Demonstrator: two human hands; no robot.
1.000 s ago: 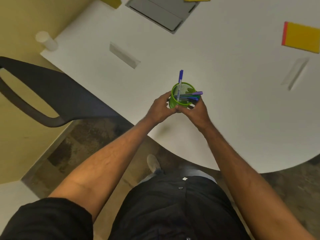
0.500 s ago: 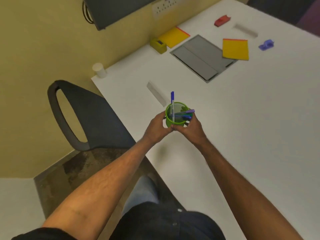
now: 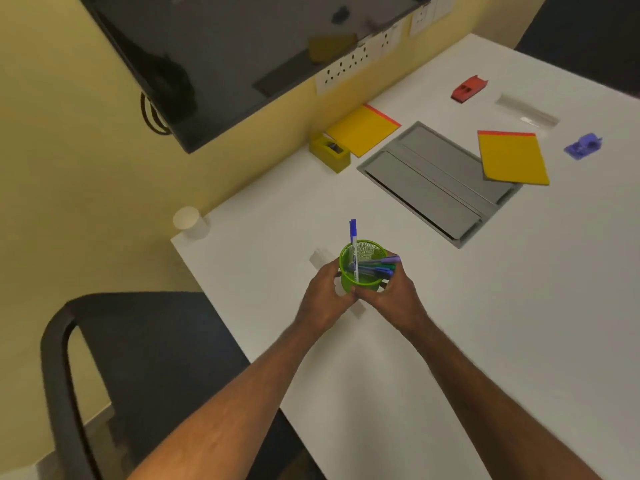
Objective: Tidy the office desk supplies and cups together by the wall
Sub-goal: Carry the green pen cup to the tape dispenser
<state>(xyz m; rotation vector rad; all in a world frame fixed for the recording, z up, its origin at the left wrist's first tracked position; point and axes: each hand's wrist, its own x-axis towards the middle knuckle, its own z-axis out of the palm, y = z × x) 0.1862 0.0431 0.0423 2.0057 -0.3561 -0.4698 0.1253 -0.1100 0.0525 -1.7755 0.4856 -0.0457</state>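
Both hands gripping green mesh pen cup point(image 3: 360, 271) above white tabletop point(image 3: 519, 289): left hand point(image 3: 327, 299) and right hand point(image 3: 391, 294) are curling around its sides, clamped. Pens point(image 3: 375, 266) sticking out. White paper cup point(image 3: 190, 221) sitting near wall.

1. Standing pushed in at the tabletop's point(image 3: 450, 323) near-left edge: black chair point(image 3: 145, 368).
2. Hanging on the yellow wall point(image 3: 69, 140) above the far edge: dark screen point(image 3: 225, 57), cables point(image 3: 152, 116) dangling at its left.
3. Running along the wall under the screen: white socket strip point(image 3: 356, 62).
4. Sitting flush in the tabletop: grey cable hatch point(image 3: 433, 181).
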